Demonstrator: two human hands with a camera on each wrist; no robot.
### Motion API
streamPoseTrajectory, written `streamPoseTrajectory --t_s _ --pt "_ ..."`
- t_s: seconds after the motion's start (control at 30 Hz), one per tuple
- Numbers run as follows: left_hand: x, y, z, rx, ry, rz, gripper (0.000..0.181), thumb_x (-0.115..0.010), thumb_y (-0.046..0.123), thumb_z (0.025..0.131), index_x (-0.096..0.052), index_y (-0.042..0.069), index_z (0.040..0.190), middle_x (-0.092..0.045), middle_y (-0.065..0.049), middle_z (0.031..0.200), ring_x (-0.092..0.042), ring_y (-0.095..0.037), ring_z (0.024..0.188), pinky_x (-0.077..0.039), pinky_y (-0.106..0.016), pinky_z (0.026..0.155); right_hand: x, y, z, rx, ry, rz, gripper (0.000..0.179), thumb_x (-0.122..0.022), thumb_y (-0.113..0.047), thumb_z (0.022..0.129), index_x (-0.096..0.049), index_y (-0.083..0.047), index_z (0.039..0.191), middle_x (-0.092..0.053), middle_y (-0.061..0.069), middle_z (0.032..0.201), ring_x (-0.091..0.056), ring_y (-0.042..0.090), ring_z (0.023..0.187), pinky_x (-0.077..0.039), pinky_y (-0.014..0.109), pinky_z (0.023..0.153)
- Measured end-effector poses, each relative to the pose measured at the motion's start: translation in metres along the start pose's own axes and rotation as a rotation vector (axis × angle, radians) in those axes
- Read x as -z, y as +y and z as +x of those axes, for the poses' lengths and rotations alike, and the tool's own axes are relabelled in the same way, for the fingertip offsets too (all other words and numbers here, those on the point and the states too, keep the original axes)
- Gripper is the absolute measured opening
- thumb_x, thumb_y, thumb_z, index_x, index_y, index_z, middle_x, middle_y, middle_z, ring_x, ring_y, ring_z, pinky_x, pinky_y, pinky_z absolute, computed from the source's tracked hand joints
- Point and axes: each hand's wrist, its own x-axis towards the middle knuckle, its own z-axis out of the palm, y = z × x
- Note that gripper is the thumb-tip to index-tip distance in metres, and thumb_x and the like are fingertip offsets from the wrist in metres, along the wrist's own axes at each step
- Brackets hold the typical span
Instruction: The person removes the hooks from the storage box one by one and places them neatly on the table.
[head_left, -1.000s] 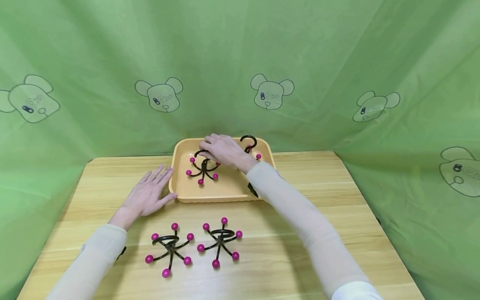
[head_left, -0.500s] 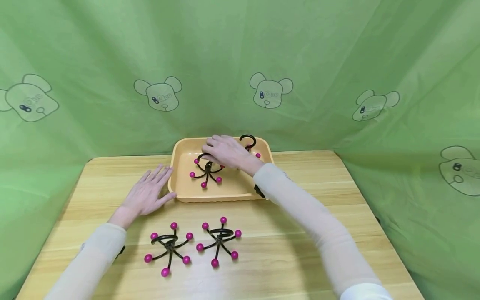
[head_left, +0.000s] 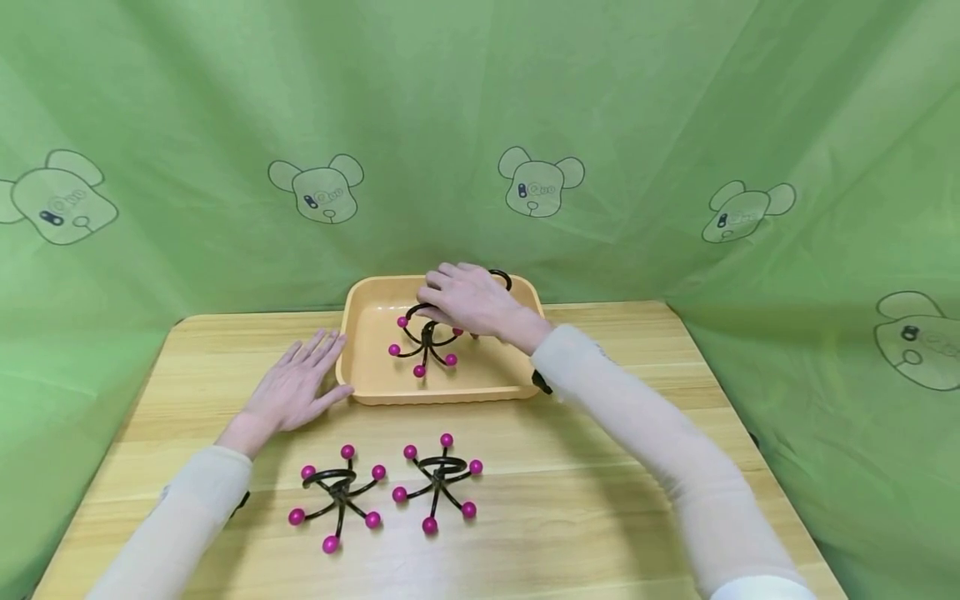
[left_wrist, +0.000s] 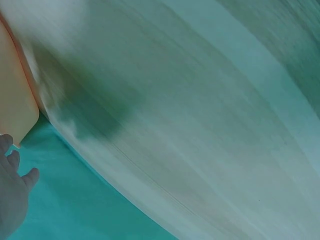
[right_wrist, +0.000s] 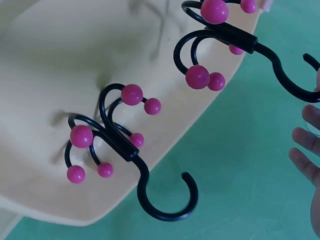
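My right hand [head_left: 474, 300] pinches the top hook of a black claw hanger [head_left: 427, 335] with pink ball tips, over the orange tray [head_left: 435, 399]. The right wrist view shows this hanger [right_wrist: 235, 39] upper right, its hook end at the fingers [right_wrist: 307, 140]. A second claw hanger [right_wrist: 120, 142] stands in the tray with its hook free; in the head view my right hand mostly hides it, leaving its hook [head_left: 507, 280] visible. My left hand [head_left: 296, 387] lies with fingers spread against the tray's left side; the left wrist view catches part of this hand [left_wrist: 12, 195].
Two more claw hangers, one on the left [head_left: 340, 492] and one beside it [head_left: 439, 478], stand on the wooden table [head_left: 585, 533] in front of the tray. A green curtain [head_left: 427, 233] hangs right behind the tray and along both sides.
My right hand has shifted to the right with the claw hanger, covering more of the second one in the tray. The left hand and the two hangers on the table stay put.
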Motion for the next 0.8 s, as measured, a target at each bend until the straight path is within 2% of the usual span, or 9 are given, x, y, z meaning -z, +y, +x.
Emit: streamPoseTrajectory --t_s 0.4,0.57,0.8 --pt "0.001 0.0 0.001 0.002 -0.008 0.004 0.089 -0.049 0.06 0.105 -0.019 0.007 0.169 -0.022 -0.018 0.176 -0.021 -0.04 0.164 -0.023 -0.062 0.133 0.023 0.006 -0.021 0.026 0.103 -0.036 0.027 -0.064 -0.044 0.104 -0.074 -0.019 0.101 -0.071 -0.003 0.095 -0.065 0.018 0.084 -0.056 0.029 0.07" --pt "0.0 0.0 0.001 0.002 -0.006 0.006 0.089 -0.049 0.061 0.105 -0.018 0.007 0.169 -0.022 -0.018 0.176 -0.021 -0.04 0.165 -0.023 -0.062 0.134 0.032 0.006 -0.033 0.028 0.146 -0.051 0.025 -0.066 -0.043 0.103 -0.072 -0.019 0.096 -0.071 -0.003 0.092 -0.064 0.018 0.082 -0.054 0.029 0.067" --pt "-0.001 0.001 0.001 0.002 -0.013 0.006 0.089 -0.048 0.062 0.105 -0.019 0.006 0.169 -0.023 -0.018 0.176 -0.019 -0.039 0.165 -0.023 -0.061 0.134 0.042 0.006 -0.055 0.027 0.209 -0.045 0.022 -0.072 -0.041 0.099 -0.075 -0.02 0.098 -0.074 -0.004 0.093 -0.067 0.017 0.083 -0.055 0.028 0.068"
